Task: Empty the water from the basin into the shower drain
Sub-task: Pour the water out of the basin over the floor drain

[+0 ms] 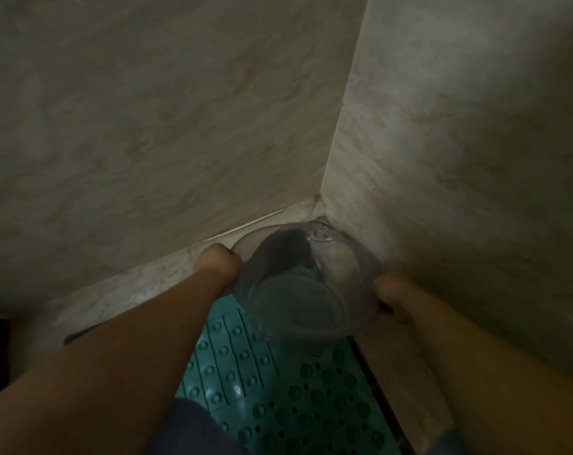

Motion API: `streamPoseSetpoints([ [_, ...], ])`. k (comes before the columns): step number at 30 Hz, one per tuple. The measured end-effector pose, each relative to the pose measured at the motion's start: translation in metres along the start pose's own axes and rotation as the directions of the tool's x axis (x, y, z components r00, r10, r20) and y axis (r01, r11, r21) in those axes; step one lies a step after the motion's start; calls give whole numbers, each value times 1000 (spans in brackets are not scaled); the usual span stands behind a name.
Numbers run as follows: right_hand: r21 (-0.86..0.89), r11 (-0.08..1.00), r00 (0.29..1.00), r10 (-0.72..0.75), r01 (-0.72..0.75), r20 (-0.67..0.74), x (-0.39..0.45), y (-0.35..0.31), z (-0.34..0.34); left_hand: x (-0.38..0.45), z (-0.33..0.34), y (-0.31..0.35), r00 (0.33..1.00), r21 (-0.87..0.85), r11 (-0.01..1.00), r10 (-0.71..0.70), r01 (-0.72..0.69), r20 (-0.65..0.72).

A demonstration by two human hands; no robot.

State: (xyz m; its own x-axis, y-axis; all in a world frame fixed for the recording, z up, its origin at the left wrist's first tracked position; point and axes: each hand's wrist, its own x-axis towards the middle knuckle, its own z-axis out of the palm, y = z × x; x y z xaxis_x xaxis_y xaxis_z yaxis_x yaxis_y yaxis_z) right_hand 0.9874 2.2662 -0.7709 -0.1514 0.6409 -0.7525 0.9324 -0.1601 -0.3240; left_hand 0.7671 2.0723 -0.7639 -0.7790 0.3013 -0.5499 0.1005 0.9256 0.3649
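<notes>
A clear plastic basin (339,274) is tilted away from me, its rim lowered toward the corner of the shower. My left hand (217,262) grips its left rim and my right hand (395,295) grips its right rim. A little water (321,237) glints at the far lip. Just past that lip, a metal shower drain (321,221) sits in the floor corner, mostly hidden by the basin. Something dark shows through the basin's wall; I cannot tell what it is.
Marble-patterned walls (180,126) meet in the corner right behind the basin. A teal studded anti-slip mat (278,389) covers the floor under my arms. A pale stone ledge (130,290) runs along the left wall, another along the right (400,372).
</notes>
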Motion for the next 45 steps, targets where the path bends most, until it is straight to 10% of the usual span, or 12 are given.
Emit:
streamPoseSetpoints([
  [45, 82, 997, 1000, 0, 0, 1, 3, -7, 2, -12, -4, 4, 999, -35, 999, 40, -41, -21],
])
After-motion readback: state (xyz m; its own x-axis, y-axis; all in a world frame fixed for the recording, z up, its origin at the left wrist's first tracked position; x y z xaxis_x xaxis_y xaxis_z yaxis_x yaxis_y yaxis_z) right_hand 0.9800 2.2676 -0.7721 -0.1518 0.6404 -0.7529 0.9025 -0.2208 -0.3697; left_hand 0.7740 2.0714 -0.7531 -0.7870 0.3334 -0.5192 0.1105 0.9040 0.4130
